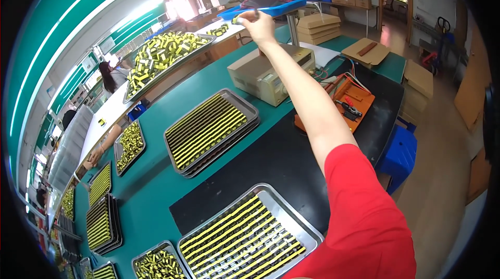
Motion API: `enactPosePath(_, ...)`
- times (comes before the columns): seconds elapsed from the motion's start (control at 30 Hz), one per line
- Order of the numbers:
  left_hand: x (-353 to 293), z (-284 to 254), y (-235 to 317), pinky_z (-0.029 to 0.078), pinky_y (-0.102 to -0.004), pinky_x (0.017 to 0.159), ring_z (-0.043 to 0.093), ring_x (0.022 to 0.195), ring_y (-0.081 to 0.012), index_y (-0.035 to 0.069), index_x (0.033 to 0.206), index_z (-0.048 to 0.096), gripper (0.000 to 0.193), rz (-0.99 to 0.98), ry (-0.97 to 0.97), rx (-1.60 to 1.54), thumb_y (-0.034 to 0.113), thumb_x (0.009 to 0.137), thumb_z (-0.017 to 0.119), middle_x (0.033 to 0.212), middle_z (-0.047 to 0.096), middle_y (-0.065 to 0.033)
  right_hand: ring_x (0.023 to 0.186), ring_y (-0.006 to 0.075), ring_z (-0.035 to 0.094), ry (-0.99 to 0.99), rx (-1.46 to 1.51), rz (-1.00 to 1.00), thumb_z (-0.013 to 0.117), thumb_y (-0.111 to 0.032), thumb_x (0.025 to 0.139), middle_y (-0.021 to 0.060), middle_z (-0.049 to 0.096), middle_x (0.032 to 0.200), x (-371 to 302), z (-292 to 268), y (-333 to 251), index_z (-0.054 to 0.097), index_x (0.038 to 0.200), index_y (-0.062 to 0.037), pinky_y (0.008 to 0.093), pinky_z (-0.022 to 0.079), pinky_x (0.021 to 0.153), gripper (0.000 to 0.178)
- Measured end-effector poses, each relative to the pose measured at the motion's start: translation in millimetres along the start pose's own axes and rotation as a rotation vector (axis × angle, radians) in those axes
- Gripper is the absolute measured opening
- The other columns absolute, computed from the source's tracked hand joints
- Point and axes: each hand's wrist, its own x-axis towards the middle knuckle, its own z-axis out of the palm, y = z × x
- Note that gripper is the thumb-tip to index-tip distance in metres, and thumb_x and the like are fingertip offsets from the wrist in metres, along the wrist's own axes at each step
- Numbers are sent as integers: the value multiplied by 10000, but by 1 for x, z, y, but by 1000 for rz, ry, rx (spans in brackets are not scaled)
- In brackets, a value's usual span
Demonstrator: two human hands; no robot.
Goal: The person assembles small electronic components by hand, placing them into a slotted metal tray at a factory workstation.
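While rows (241, 238) fill the near tray (289, 213) except one bare strip, the right hand (256, 25) beyond it pinches a yellow-black part (236, 20).

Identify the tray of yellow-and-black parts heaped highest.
The large tray on the white table beyond the green table: its loose parts form a tall mound; other trays hold rows or lower piles.

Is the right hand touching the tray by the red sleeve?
Apart: in the head view, green table and black mat lie between right hand and tray.
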Motion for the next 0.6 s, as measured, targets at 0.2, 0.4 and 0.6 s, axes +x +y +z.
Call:
enactPosePath(0.2,20,13,20,339,-210,550,408,619,-79,33,1197,491,301,38,16,-19,91,903,516,843,529,-18,859,279,657,-326,-589,89,701,-212,759,109,687,850,22,15,12,707,822,-155,400,510,778,86)
enactPosePath(0.4,27,23,28,333,-206,542,400,608,-76,31,1199,492,298,33,56,-50,93,908,513,834,527,-17,812,252,669,-235,-706,-83,671,-210,758,78,689,796,26,29,8,677,861,-123,398,510,744,135)
enactPosePath(0.6,34,28,40,326,-203,534,392,597,-73,30,1202,493,296,24,95,-61,96,914,511,825,525,-16,1075,299,524,-464,-772,-165,671,-241,775,123,583,1067,10,49,-15,683,920,-114,402,477,878,193)
